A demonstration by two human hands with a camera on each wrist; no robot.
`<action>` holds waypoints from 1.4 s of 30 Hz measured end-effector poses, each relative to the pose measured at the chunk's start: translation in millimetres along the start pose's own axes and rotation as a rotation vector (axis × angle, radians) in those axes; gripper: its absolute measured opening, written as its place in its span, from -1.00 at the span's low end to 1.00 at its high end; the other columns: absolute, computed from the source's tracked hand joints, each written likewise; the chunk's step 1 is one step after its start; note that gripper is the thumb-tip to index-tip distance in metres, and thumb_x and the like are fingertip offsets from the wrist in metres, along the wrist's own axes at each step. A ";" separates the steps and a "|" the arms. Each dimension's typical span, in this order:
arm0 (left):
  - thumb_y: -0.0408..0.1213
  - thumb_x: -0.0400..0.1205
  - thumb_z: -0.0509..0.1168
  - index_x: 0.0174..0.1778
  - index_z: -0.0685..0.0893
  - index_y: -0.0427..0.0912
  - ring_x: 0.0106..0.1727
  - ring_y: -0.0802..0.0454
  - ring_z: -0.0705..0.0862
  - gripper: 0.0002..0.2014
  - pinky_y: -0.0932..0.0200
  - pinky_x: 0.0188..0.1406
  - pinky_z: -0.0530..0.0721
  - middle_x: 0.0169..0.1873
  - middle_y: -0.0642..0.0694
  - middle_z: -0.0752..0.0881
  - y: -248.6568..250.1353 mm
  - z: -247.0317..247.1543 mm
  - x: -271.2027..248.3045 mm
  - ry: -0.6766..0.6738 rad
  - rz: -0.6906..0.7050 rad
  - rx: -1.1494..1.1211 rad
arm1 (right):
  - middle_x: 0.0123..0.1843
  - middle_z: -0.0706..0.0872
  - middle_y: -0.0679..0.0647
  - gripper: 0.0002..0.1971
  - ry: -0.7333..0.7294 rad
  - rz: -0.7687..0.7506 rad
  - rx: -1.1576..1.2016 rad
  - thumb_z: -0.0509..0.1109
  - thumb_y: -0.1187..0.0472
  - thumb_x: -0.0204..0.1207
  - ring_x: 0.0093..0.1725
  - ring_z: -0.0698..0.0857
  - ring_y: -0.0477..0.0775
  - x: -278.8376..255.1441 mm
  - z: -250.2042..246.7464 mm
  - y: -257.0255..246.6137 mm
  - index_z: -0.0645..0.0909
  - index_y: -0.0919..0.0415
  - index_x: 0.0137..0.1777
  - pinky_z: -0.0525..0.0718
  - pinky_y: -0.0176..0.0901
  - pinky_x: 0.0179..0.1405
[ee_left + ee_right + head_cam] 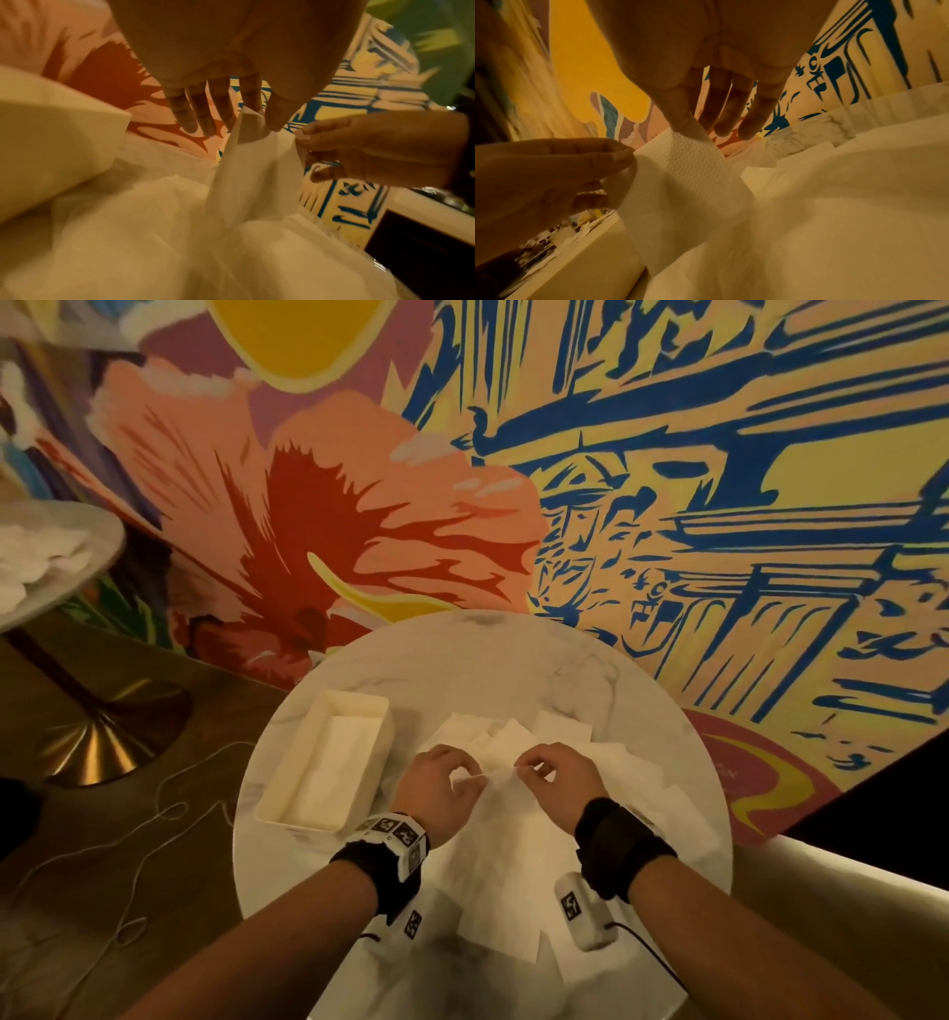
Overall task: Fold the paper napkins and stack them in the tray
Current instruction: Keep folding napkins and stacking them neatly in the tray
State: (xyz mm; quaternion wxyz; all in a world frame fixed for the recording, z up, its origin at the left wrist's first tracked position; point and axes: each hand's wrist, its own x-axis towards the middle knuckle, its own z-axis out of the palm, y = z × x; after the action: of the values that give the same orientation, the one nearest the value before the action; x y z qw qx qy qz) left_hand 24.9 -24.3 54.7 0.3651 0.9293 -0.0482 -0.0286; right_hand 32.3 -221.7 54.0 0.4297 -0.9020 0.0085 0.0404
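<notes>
Nearest to us, our two forearms reach in over the round marble table (513,660), each wrist wrapped in a black band. Just beyond them, our left hand (436,785) and right hand (557,780) meet over a loose heap of napkins (631,778), and each pinches one upper corner of a single white napkin (495,780) lifted off that heap.

The head view gives us only the backs of our hands, so the grip itself is hard to read there. The left wrist view shows our left thumb and forefinger nipping the napkin (254,162) at its top edge while the other three fingers (203,113) stay spread and free. The right wrist view adds the paper's dimpled embossing (680,172) and our right thumb pressed on the far corner, with three fingers (731,113) hanging clear.

We count two hands, one held napkin, and a pile whose sheets overlap too much to count. Left of the hands sits one cream rectangular tray (287,783) with a flat napkin stack (334,762) inside. Farther left stands a second round table (92,572) carrying more white paper. Behind everything rises a painted mural (667,480).
</notes>
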 end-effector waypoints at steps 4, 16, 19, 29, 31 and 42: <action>0.11 0.67 0.30 0.22 0.70 0.11 0.07 0.13 0.69 -0.72 0.29 -0.07 0.50 0.02 0.12 0.74 14.3 -11.9 0.0 -0.124 0.017 0.078 | -0.15 0.77 -0.13 -0.87 -0.081 -0.006 0.029 0.46 0.20 0.56 -0.14 0.67 -0.24 2.6 8.4 -15.1 0.72 -0.08 -0.16 0.48 -0.59 -0.20; -0.08 0.64 0.42 -0.10 0.84 0.01 -0.28 0.26 0.73 -0.87 0.28 -0.07 0.73 -0.19 0.11 0.83 -8.5 -40.7 12.3 0.027 -0.098 -0.156 | -0.17 0.77 -0.08 -0.85 0.015 0.059 0.205 0.47 0.18 0.55 -0.15 0.72 0.02 14.9 4.4 -18.3 0.73 -0.06 -0.22 0.76 -0.01 -0.03; 0.03 0.55 0.49 -0.04 0.67 0.07 -0.25 0.11 0.77 -0.80 0.18 -0.26 0.72 -0.21 0.05 0.78 -12.1 -39.6 9.3 -0.027 -0.157 -0.209 | -0.09 0.75 -0.02 -0.88 0.073 0.086 0.328 0.43 0.19 0.60 -0.10 0.71 0.09 14.9 6.5 -26.0 0.72 0.01 -0.17 0.79 0.00 -0.12; 0.13 0.38 0.52 0.13 0.75 -0.12 -0.24 0.05 0.84 -0.49 -0.10 -0.03 0.81 -0.16 -0.03 0.85 -35.2 -38.2 6.0 -0.029 -0.246 -0.402 | 0.12 0.73 0.12 -0.24 -0.191 0.187 0.557 0.65 0.40 0.33 0.03 0.77 0.16 4.2 30.2 -34.1 0.39 -0.05 0.43 0.79 -0.07 -0.28; 0.08 0.43 0.53 0.19 0.75 -0.11 -0.25 0.12 0.82 -0.51 0.08 -0.08 0.81 -0.11 -0.02 0.84 -35.7 -45.2 4.1 -0.002 -0.258 -0.396 | 0.04 0.79 0.20 -0.37 -0.197 0.209 0.531 0.64 0.38 0.36 -0.11 0.82 0.21 7.3 34.0 -34.2 0.48 0.11 0.39 0.78 -0.06 -0.25; -0.16 0.62 0.46 -0.06 0.73 -0.21 -0.23 0.08 0.76 -0.83 0.27 -0.24 0.76 -0.22 -0.12 0.81 -79.9 -89.6 -11.7 0.040 -0.278 -0.240 | -0.14 0.77 -0.17 -0.86 -0.186 -0.115 0.051 0.53 0.15 0.51 -0.15 0.69 -0.10 49.4 55.5 -81.0 0.71 -0.16 -0.18 0.57 -0.43 -0.14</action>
State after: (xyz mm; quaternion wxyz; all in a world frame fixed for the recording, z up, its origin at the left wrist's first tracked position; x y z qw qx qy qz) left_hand 26.7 95.8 66.1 0.4665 0.8773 0.0919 -0.0660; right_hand 82.0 -126.7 78.0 0.4529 -0.8822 -0.0820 0.0989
